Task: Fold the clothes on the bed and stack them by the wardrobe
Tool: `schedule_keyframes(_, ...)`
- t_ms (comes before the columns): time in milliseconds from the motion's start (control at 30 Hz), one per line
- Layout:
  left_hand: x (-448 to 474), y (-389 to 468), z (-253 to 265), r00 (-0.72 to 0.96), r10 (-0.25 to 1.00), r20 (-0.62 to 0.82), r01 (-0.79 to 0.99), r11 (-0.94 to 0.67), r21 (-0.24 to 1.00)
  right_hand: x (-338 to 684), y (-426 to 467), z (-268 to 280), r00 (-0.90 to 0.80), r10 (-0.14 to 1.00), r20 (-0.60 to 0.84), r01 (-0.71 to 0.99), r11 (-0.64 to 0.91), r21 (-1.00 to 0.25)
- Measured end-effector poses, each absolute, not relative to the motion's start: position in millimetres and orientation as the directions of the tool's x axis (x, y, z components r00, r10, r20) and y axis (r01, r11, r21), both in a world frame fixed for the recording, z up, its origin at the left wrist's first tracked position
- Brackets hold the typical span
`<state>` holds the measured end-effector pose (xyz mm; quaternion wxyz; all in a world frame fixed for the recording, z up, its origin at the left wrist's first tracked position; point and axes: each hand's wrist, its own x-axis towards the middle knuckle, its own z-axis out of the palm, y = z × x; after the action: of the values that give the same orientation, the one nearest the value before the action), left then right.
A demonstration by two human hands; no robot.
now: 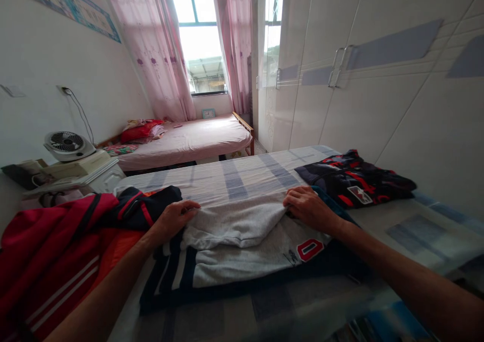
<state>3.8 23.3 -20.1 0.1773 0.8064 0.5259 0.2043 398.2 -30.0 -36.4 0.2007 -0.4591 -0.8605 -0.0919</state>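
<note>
A grey and navy garment (242, 264) with dark stripes and a red number patch lies partly folded on the bed in front of me. My left hand (176, 216) pinches the far left corner of its grey cloth. At the far right edge of the same cloth, my right hand (308, 206) is closed on the fabric. Between both hands the grey edge is stretched, with a fold lying over the striped part. What kind of garment it is, I cannot tell for sure.
A folded black and red garment (357, 181) lies on the bed (234, 173) at right. Red clothing (56, 251) and a navy piece (132, 206) are heaped at left. Beyond stand a fan (68, 143), a second bed (192, 135) and a white wardrobe (378, 100).
</note>
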Motion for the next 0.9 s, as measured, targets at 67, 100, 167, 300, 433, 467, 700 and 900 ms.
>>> schedule_keyframes(67, 6, 25, -19, 0.364, 0.920, 0.149, 0.791, -0.389, 0.471, 405, -29, -37, -0.439, 0.767, 0.468, 0.862, 0.506, -0.019)
schedule_keyframes(100, 8, 25, -19, 0.364, 0.918, 0.156, 0.805, -0.394, 0.444, 409, -29, -37, -0.421, 0.776, 0.470, 0.873, 0.487, -0.020)
schedule_keyframes(167, 14, 20, -17, 0.354, 0.918, 0.177, 0.836, -0.396, 0.380, 415, -33, -36, -0.411, 0.802, 0.434, 0.882, 0.470, -0.035)
schedule_keyframes(300, 34, -3, -13, 0.425, 0.858, 0.289, 0.844, -0.491, 0.216, 409, -47, -37, -0.353, 0.813, 0.464, 0.889, 0.446, -0.105)
schedule_keyframes(433, 58, -31, -32, 0.593, 0.761, 0.264, 0.775, -0.629, 0.071, 395, -53, -52, -0.311, 0.859, 0.406, 0.897, 0.407, -0.173)
schedule_keyframes(467, 62, -35, -40, 0.595, 0.775, 0.214, 0.782, -0.619, 0.066, 394, -54, -56, -0.319, 0.884, 0.341, 0.894, 0.400, -0.200)
schedule_keyframes(700, 68, -37, -72, 0.559, 0.822, 0.107, 0.819, -0.567, 0.081, 437, -95, -53, 0.063, 0.926, 0.373, 0.929, 0.082, -0.362)
schedule_keyframes(900, 67, -38, -75, 0.550, 0.814, 0.184, 0.809, -0.575, 0.123, 491, -140, -66, 0.455, 0.886, 0.088, 0.777, -0.346, -0.525)
